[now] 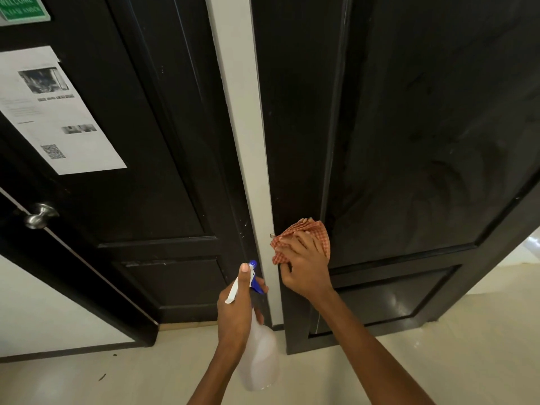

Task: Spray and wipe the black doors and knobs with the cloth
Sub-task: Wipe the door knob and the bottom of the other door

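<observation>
Step in hand looks like the wipe on the right door's knob. Right hand (304, 267) has fingers curled over the checked cloth (304, 236), bunched and pressed onto the right black door (438, 141) at its left edge. A sliver of metal shows just left of the fingertips, probably the knob; the rest is hidden under the cloth, so can't confirm.

Left hand (236, 314) is wrapped around the neck of the spray bottle (258, 358). Thumb lies up along the white top, other fingers are around the blue trigger. Nozzle points at the grey frame strip (248, 141) between the doors, just left of the cloth hand.

Next move, my guess: work the cloth round the knob, then out onto the panel right of the fingers.

Left black door (146, 141) is well left of both hands. Its steel knob (41, 215) isn't covered. Taped paper notice (55, 112) and green sign (23, 7) sit above that knob; spray would wet the paper, so wipe around them.
</observation>
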